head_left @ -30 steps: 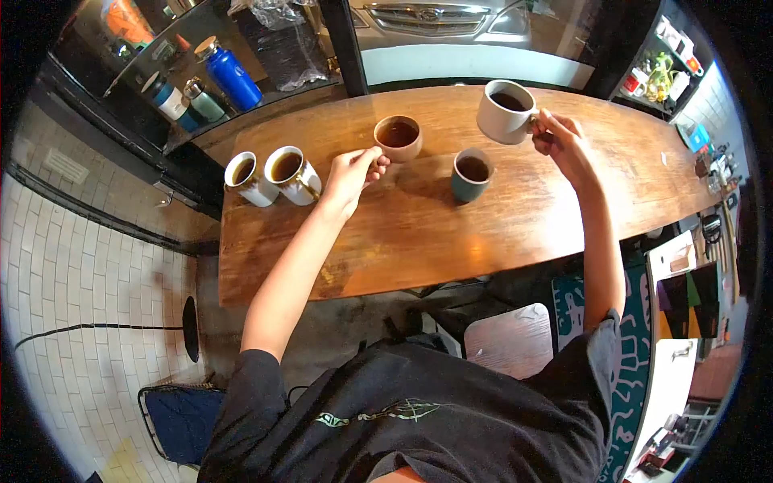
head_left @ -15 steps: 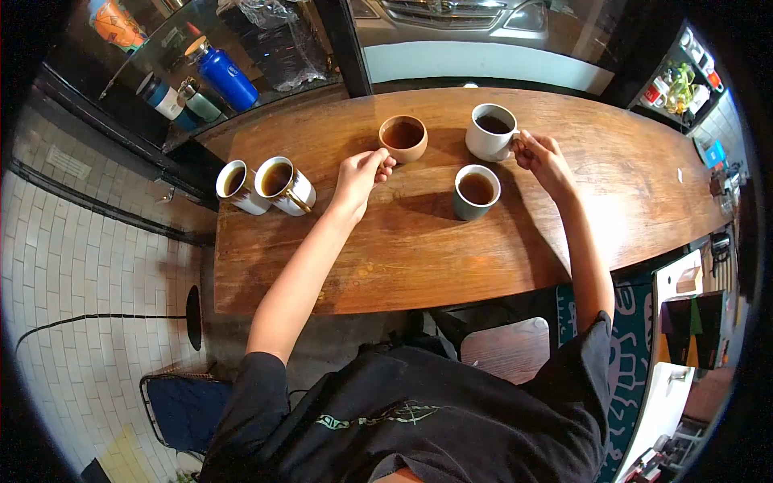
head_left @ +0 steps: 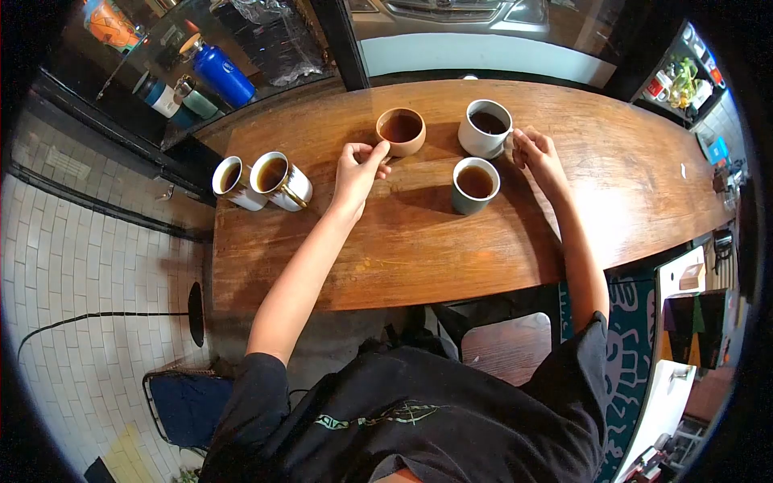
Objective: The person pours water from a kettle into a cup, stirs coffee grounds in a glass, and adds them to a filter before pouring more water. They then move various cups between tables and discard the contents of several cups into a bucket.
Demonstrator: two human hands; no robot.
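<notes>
My left hand (head_left: pixel 359 167) pinches the near side of a tan cup (head_left: pixel 400 131) full of dark drink, standing on the wooden table (head_left: pixel 451 233). My right hand (head_left: pixel 535 156) holds the handle of a pale grey mug (head_left: pixel 485 129), which rests on the table just right of the tan cup. A dark green cup (head_left: pixel 473 185) of brown drink stands between my two hands, nearer to me.
Two white mugs (head_left: pixel 259 182) with drink stand together at the table's left end. Beyond the far edge a glass case holds a blue bottle (head_left: pixel 223 72) and tins. A stool (head_left: pixel 507 346) stands under the table's near edge. White tiled floor lies to the left.
My right hand brought the grey mug down and leftward from the air and set it on the table beside the tan cup. My left hand stayed at the tan cup.
</notes>
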